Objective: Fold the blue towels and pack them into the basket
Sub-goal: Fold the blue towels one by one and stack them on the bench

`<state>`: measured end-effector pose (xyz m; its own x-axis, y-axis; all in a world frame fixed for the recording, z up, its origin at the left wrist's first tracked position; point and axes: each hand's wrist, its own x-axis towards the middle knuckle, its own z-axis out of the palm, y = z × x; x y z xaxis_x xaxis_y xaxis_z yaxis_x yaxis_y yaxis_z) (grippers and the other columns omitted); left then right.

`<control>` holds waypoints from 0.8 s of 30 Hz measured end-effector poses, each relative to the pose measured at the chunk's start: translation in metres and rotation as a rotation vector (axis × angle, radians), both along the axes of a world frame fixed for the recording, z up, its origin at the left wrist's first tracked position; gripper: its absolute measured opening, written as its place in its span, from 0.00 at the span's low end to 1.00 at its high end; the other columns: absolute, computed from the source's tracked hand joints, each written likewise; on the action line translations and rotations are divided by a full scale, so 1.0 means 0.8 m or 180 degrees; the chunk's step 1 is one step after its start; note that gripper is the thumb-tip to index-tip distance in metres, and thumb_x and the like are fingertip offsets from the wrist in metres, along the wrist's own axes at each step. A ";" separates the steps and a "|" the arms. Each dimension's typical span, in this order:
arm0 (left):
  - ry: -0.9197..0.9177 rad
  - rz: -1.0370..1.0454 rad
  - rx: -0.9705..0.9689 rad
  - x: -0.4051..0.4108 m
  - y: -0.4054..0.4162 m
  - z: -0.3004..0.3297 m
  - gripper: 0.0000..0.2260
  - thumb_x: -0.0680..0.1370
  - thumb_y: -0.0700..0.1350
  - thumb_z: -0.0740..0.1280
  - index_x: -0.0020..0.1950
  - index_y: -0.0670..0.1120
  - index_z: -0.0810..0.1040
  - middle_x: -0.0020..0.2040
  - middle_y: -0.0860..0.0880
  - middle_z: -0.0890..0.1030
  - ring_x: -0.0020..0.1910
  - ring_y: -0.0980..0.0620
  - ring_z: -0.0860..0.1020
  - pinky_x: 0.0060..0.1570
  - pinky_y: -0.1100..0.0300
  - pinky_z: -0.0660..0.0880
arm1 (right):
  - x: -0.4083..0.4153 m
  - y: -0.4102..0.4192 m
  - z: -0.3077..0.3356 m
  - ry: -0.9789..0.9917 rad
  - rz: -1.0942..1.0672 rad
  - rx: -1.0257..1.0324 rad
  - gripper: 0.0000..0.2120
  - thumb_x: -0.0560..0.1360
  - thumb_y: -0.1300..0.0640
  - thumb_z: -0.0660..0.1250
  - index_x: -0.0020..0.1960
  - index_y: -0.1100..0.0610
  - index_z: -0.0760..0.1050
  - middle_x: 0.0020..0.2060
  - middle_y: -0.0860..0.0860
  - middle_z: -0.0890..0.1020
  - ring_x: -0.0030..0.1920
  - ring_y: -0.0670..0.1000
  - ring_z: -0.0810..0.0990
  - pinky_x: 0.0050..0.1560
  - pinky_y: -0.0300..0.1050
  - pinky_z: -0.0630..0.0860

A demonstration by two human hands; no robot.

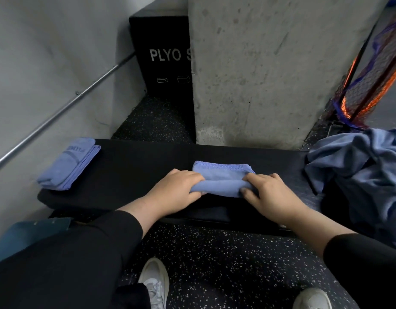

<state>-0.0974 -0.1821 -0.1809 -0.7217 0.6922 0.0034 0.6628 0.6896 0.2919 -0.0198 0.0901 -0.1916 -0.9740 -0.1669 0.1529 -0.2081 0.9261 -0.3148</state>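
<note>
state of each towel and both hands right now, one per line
towel on the bench: partly folded, gripped at both ends
folded towel: finished, lying flat at the bench's left end
towel pile: unfolded, crumpled at the right
left hand: fingers curled round the towel's left end
right hand: fingers curled round its right end

Single head cam, wide-angle, looked forward and steeply down from above the black bench (130, 166); close range, both forearms entered from the bottom edge, shoes and speckled floor (226, 264) showed below; no second view
</note>
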 end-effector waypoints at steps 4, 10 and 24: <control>-0.0726 0.0412 0.0379 -0.005 -0.005 0.013 0.11 0.78 0.58 0.67 0.43 0.51 0.77 0.38 0.53 0.79 0.40 0.55 0.77 0.45 0.53 0.76 | 0.002 0.006 0.004 -0.0250 0.0195 0.0033 0.17 0.73 0.33 0.62 0.53 0.43 0.67 0.46 0.40 0.79 0.49 0.43 0.77 0.53 0.49 0.69; -0.1163 0.0824 0.0729 -0.021 0.006 0.025 0.12 0.78 0.54 0.70 0.39 0.49 0.76 0.34 0.54 0.76 0.34 0.57 0.72 0.37 0.59 0.69 | -0.014 0.004 0.023 -0.0576 -0.0308 -0.0725 0.09 0.77 0.44 0.69 0.49 0.47 0.72 0.36 0.46 0.80 0.39 0.47 0.78 0.43 0.49 0.75; -0.0027 0.0255 -0.0145 -0.036 0.021 0.010 0.17 0.85 0.54 0.58 0.72 0.54 0.75 0.73 0.57 0.71 0.73 0.54 0.66 0.70 0.54 0.59 | -0.057 0.003 -0.017 0.0533 -0.0236 0.0163 0.07 0.79 0.49 0.66 0.51 0.49 0.82 0.55 0.43 0.79 0.54 0.52 0.76 0.48 0.47 0.66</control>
<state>-0.1261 -0.1655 -0.1731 -0.7748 0.6314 -0.0330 0.6025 0.7531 0.2643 -0.0656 0.0927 -0.2053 -0.9456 -0.1073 0.3071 -0.1841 0.9548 -0.2335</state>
